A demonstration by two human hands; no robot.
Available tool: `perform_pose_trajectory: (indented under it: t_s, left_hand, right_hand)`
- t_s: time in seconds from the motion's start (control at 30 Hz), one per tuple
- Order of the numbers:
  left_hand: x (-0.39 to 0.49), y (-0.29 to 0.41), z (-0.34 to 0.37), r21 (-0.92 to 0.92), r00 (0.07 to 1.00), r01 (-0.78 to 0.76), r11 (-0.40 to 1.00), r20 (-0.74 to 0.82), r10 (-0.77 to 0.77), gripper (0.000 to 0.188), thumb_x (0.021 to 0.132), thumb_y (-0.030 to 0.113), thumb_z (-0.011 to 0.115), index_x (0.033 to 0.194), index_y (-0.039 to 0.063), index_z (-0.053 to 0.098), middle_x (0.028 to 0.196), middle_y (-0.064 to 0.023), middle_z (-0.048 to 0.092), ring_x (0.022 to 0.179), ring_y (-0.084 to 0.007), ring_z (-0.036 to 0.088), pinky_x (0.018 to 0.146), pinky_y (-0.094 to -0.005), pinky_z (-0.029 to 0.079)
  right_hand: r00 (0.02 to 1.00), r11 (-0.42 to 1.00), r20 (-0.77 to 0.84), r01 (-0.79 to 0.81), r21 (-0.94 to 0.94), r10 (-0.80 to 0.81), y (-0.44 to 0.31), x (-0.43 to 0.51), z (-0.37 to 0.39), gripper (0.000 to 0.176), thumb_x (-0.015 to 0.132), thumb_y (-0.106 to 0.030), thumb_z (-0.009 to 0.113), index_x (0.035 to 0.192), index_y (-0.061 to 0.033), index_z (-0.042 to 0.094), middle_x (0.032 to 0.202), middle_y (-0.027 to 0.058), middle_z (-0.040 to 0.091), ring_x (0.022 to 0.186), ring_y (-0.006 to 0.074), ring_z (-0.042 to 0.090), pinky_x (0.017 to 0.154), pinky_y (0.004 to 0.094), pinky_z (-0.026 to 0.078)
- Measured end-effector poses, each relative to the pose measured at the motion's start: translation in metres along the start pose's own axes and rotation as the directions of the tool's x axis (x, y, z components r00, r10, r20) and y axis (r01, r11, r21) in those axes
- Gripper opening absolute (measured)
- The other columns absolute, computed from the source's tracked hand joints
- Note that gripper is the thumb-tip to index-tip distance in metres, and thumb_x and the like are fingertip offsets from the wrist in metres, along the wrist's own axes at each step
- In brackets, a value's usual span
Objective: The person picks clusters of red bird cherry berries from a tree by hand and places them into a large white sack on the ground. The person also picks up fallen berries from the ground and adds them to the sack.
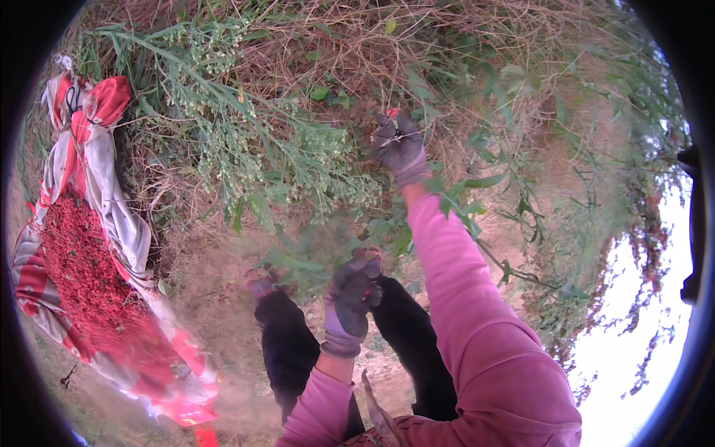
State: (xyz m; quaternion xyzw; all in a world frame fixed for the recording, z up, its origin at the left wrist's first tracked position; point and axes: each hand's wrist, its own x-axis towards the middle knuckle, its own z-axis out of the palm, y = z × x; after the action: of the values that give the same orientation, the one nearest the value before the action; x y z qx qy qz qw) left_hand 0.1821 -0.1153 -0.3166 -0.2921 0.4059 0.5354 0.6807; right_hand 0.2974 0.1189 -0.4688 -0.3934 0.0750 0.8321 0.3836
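My right hand point(399, 146), in a dark work glove with a purple cuff, reaches forward into the dry grass. Its fingers are closed around a thin stem with a small cluster of red berries point(392, 112) at the fingertips. My left hand point(353, 296), gloved likewise, is held low in front of my legs with its fingers curled. Something small and red shows at its fingers, but blur hides what it is. On the left lies a red and white cloth point(131, 223), knotted at its far end, with a large heap of small red berries point(89, 262) in it.
A leafy green weed with pale buds point(262, 145) leans between the cloth and my right hand. Dry stalks point(335, 33) cover the ground ahead. A green leafy branch point(519, 274) crosses beside my right sleeve. Berry-laden branches point(651, 240) hang at the far right.
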Motion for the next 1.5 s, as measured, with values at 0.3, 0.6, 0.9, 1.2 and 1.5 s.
perform_pose_trajectory:
  t_s: [0.3,0.6,0.9,1.2,1.5]
  left_hand:
    - [-0.002,0.004,-0.005,-0.018,0.983,-0.157,0.987,0.089,0.158,0.020,0.086,0.006,0.050,0.105,0.007,0.055,0.086,-0.0065,0.060,0.062,-0.0129,0.056,0.054,-0.0240,0.044]
    - [-0.067,-0.008,-0.048,0.102,0.972,-0.115,0.988,0.215,0.091,0.026,0.087,0.010,0.046,0.110,0.000,0.051,0.088,-0.0082,0.058,0.078,-0.0160,0.058,0.069,-0.0250,0.047]
    - [-0.144,0.001,0.004,0.109,0.965,0.020,0.994,0.259,-0.047,0.021,0.088,0.014,0.049,0.104,0.000,0.052,0.095,-0.0081,0.058,0.079,-0.0149,0.057,0.070,-0.0264,0.046]
    - [-0.152,0.007,0.017,0.121,0.972,-0.084,0.989,0.228,0.054,0.014,0.085,0.015,0.053,0.096,0.007,0.049,0.090,-0.0033,0.055,0.071,-0.0095,0.055,0.061,-0.0214,0.047]
    - [-0.170,0.053,0.037,-0.187,0.960,0.041,0.982,0.280,0.013,0.020,0.090,0.019,0.048,0.101,0.003,0.052,0.101,-0.0108,0.049,0.090,-0.0216,0.047,0.078,-0.0319,0.043]
  right_hand:
    - [0.933,0.892,0.197,-0.202,-0.405,0.301,0.026,-0.099,0.055,0.016,0.074,-0.011,0.061,0.087,-0.0050,0.054,0.076,0.0048,0.056,0.058,0.0136,0.050,0.051,0.0269,0.039]
    - [0.835,0.163,-0.137,-0.260,-0.952,0.533,0.078,-0.266,0.097,0.020,0.077,-0.018,0.064,0.088,-0.0052,0.054,0.073,0.0018,0.056,0.063,0.0128,0.055,0.056,0.0286,0.044]
    - [0.978,-0.606,0.126,0.202,-0.769,0.166,0.114,-0.338,0.137,0.029,0.078,-0.023,0.056,0.101,-0.0076,0.045,0.069,0.0120,0.060,0.064,0.0301,0.060,0.054,0.0394,0.046]
    - [0.971,-0.174,0.228,0.213,-0.962,-0.072,0.089,-0.375,0.160,0.037,0.080,-0.016,0.059,0.113,-0.0077,0.045,0.078,0.0105,0.063,0.062,0.0224,0.062,0.051,0.0312,0.047]
    - [0.972,0.398,0.061,0.150,-0.905,-0.227,0.078,-0.381,0.173,0.026,0.083,-0.003,0.056,0.109,-0.0010,0.053,0.092,0.0063,0.059,0.082,0.0108,0.055,0.073,0.0231,0.045]
